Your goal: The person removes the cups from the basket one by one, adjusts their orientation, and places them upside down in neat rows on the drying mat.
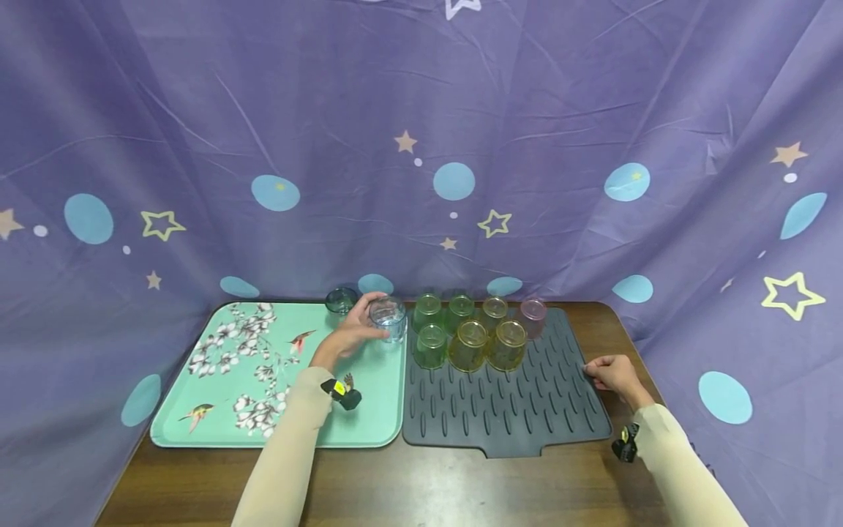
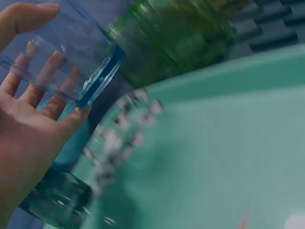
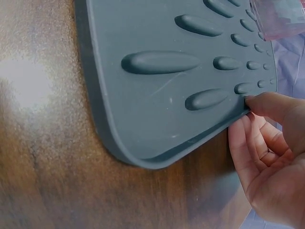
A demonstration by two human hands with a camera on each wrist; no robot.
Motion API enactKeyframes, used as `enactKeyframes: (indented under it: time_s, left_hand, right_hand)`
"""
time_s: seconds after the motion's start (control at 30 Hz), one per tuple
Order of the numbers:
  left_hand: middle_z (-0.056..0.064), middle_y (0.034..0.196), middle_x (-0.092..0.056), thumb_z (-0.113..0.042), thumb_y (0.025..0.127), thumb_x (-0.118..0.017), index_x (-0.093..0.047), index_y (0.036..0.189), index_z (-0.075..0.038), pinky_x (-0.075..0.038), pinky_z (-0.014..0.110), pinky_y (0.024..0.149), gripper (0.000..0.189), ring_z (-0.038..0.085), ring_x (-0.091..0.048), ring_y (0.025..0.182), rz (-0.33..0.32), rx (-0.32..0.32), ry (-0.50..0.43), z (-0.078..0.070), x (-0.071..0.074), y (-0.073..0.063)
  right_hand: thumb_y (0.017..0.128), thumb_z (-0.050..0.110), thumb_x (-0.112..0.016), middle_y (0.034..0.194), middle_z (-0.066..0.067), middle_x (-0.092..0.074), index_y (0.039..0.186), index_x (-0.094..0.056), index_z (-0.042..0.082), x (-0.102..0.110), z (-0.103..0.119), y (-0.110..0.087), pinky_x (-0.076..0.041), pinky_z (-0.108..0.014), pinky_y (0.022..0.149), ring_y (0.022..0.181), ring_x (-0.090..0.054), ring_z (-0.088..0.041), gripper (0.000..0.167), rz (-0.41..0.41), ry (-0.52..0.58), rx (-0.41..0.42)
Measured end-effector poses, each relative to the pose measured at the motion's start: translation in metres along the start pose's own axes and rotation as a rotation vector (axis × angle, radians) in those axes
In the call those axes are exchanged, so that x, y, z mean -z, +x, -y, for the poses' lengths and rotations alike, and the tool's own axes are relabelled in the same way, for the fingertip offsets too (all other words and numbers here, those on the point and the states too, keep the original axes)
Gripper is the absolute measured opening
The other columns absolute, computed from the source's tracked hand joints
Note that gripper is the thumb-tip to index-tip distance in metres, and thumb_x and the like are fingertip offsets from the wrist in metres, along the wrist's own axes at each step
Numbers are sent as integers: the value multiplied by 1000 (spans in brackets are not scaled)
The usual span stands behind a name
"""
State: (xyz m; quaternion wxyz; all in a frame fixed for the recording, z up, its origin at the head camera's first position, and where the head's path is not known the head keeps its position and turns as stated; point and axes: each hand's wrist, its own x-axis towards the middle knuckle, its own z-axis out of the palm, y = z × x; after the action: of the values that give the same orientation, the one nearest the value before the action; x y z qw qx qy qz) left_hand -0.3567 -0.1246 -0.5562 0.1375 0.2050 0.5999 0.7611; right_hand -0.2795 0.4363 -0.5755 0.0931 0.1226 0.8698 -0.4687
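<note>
My left hand grips a clear blue glass over the right side of the mint-green tray. In the left wrist view, fingers show through the side of this blue glass, with the thumb across from them. A dark teal glass stands behind the hand at the tray's back edge. With thumb and fingers, my right hand pinches the right edge of the dark grey drying mat; the right wrist view shows the thumb on top of the mat's raised rim.
Upside-down glasses stand on the mat's back left: several green, such as one green glass, amber ones like this amber glass, and a pink glass. A purple curtain hangs behind the wooden table.
</note>
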Motion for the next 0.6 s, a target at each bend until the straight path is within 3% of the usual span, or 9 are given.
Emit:
enactKeyframes:
  time_s: [0.17, 0.33, 0.47, 0.6]
  left_hand:
    - [5, 144, -55, 23, 79, -64, -33, 152, -7, -59, 30, 88, 84, 22, -50, 134, 155, -72, -52, -29, -8, -6]
    - [-2, 142, -57, 13, 82, -71, -41, 151, -17, -56, 31, 97, 82, 15, -51, 135, 273, -139, -22, -52, -15, -6]
    - [-2, 141, -58, 0, 83, -77, -40, 153, -15, -49, 31, 107, 81, 15, -51, 135, 306, -187, 17, -65, -21, -7]
    - [-1, 139, -59, -2, 83, -72, -42, 153, -16, -45, 31, 111, 77, 17, -54, 133, 287, -195, 8, -76, -32, -9]
  right_hand:
    - [94, 6, -66, 71, 4, -66, 96, -68, -17, 2, 0, 1, -58, -22, 59, 64, -61, -8, 22, 8, 19, -4]
    - [94, 6, -66, 72, 4, -65, 95, -68, -16, 4, -2, 3, -57, -21, 59, 63, -61, -8, 22, 11, 19, 6]
    - [94, 6, -66, 71, 4, -65, 95, -68, -15, 1, -3, 2, -57, -21, 58, 64, -60, -8, 21, 13, 11, 4]
    - [94, 5, -66, 71, 3, -64, 94, -68, -15, 0, -3, 0, -57, -22, 58, 64, -60, -8, 20, 11, 6, 8]
